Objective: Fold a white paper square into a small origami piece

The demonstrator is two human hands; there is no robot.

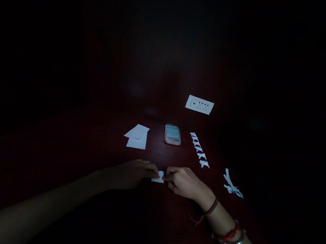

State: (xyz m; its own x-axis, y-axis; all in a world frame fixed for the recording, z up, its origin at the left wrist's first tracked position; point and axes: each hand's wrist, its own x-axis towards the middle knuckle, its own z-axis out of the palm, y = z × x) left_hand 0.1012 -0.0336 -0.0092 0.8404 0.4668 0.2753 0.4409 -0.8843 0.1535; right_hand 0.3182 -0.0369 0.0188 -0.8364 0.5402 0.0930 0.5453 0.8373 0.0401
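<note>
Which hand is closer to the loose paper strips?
Right. The right hand is left of the paper strips; the left hand is farther left, across the small white paper.

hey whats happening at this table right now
A person's left hand and right hand are both at a small white paper piece on the dark red table. Two overlapping paper sheets lie beyond the left hand, a row of small paper pieces beyond the right, and a loose pile of paper strips farther right.
</note>
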